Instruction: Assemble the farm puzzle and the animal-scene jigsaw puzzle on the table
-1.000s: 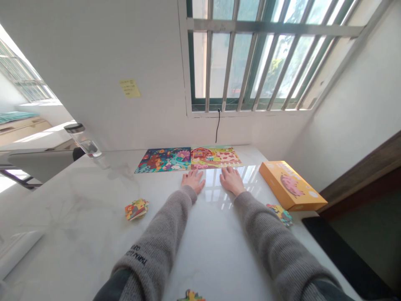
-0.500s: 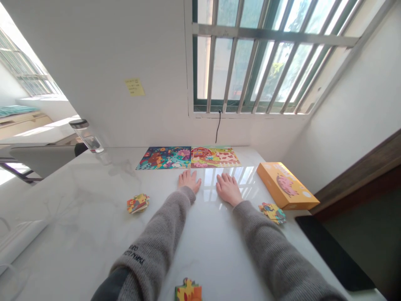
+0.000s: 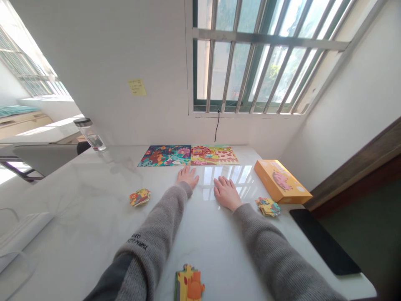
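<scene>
Left: my left hand (image 3: pixel 187 177) lies open, spread, just below the blue jigsaw puzzle (image 3: pixel 164 156)
Right: my right hand (image 3: pixel 226 193) lies open, spread, near the barn jigsaw puzzle (image 3: pixel 214 155)
Cut off: loose puzzle pieces (image 3: pixel 189 284), at frame bottom

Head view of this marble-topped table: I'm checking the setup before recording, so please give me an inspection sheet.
Surface: glossy white tabletop, reflecting the window; spills: nothing seen.
Job's things: blue-toned puzzle board and farm puzzle board side by side at the back edge; puzzle-piece stacks at left, right and front.
Grips: left hand flat, empty, just below the boards; right hand flat, empty, on the tabletop.
Clutter: orange box with a pig picture; glass bottle at the back left corner; black pad at the right edge.
Cables: thin black cable hanging below the window, off the table.
Surroundings: barred window; yellow sticky note on the wall.
</scene>
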{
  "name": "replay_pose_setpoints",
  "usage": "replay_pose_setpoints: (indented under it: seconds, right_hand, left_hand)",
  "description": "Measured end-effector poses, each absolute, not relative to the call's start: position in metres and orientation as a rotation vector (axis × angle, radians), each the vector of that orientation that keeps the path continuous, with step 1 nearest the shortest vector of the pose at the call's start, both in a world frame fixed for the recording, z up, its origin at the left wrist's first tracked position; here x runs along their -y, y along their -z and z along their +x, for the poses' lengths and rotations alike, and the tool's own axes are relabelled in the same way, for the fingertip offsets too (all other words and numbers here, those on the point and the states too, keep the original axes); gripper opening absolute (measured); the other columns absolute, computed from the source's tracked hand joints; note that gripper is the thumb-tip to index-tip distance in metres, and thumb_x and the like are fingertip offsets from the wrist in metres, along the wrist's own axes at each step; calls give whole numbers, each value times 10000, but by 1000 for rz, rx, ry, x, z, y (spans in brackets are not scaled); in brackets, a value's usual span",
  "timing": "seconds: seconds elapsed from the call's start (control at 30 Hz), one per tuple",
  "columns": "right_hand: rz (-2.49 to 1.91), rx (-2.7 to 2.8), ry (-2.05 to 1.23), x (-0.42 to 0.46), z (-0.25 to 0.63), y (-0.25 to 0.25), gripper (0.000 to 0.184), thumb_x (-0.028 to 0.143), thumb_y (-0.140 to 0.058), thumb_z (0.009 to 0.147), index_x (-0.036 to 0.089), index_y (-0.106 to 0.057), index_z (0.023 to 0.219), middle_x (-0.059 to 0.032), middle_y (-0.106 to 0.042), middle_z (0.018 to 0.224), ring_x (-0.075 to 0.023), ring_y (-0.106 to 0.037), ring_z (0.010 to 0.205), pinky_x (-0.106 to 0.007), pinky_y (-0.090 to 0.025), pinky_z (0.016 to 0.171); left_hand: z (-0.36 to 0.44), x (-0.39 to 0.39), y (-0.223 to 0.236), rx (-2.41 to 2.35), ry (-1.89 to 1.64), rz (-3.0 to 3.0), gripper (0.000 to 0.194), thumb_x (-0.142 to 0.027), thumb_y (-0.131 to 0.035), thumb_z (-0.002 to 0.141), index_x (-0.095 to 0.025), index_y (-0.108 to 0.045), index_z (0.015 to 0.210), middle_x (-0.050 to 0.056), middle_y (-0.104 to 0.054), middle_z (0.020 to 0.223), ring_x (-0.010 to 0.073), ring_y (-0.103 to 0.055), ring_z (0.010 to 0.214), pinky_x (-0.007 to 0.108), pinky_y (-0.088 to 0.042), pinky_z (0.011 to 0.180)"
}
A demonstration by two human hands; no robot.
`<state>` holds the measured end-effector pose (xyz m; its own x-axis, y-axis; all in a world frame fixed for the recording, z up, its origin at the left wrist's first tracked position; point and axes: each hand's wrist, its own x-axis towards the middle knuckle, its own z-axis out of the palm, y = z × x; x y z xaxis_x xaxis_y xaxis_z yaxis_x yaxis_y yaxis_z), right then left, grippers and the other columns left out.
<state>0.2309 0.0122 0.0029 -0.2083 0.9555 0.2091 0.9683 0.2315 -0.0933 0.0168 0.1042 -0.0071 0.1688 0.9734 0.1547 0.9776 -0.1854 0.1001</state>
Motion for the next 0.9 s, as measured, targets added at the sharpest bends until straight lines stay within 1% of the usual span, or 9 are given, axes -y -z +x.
replay_pose_setpoints:
  seconds: [0.17,0.27,0.4,0.53,0.7,0.8,0.83,0.9]
  right_hand:
    - [-1789,2307,77,-3,231,-2,492,346,-339,1015,210,-447,1475,-103,-423,1554,-264,-305,1460,-470,-189,1202]
    - [-1776,2304,78,-3,232,-1,481,335,-351,1010,211,-462,1461,-102,-436,1545,-267,-315,1456,-474,-196,1200]
    - [-1747,2321,84,1,232,-1,473,325,-361,1003,199,-484,1442,-104,-460,1526,-277,-339,1443,-480,-220,1195]
    - [-1708,2354,87,8,233,-1,469,315,-366,999,200,-493,1435,-107,-468,1519,-277,-351,1435,-482,-231,1192]
    - [-1654,2395,71,17,234,1,470,314,-364,1002,195,-497,1437,-109,-470,1517,-274,-356,1431,-478,-231,1192]
    - [-1629,2416,61,21,234,3,472,322,-361,1006,197,-492,1442,-107,-463,1523,-273,-353,1433,-473,-232,1192]
    - [-1625,2418,58,22,234,3,472,325,-360,1007,198,-492,1443,-106,-461,1524,-274,-352,1434,-474,-233,1191]
    - [-1618,2422,54,25,234,3,471,325,-358,1008,201,-492,1441,-105,-459,1525,-274,-350,1435,-477,-234,1191]
  left_hand:
    - [4,-74,10,1859,221,-2509,573,-456,-360,994,-199,-397,1505,125,-335,1608,266,-272,1496,470,-215,1218]
    - [-8,-45,8,1785,194,-2610,576,-418,-366,988,-181,-379,1513,113,-324,1617,249,-258,1506,462,-205,1231]
    - [-24,-6,9,1733,200,-2710,595,-384,-373,979,-131,-356,1517,135,-323,1614,253,-254,1510,469,-208,1237]
    - [-39,24,17,1647,290,-2766,599,-381,-434,955,-128,-385,1495,145,-352,1598,263,-266,1506,453,-227,1236]
    - [-59,42,22,1535,459,-2877,556,-349,-499,926,-132,-465,1438,152,-431,1545,263,-355,1459,442,-283,1223]
    - [-64,50,12,1558,602,-2930,433,-343,-479,938,-152,-580,1314,143,-533,1453,258,-467,1368,425,-357,1176]
    - [-64,55,6,1573,658,-2950,393,-346,-441,959,-161,-615,1259,134,-591,1382,249,-523,1303,417,-390,1144]
    - [-62,69,-7,1592,707,-3015,400,-342,-329,1007,-180,-645,1191,101,-700,1147,222,-626,1098,405,-451,1049]
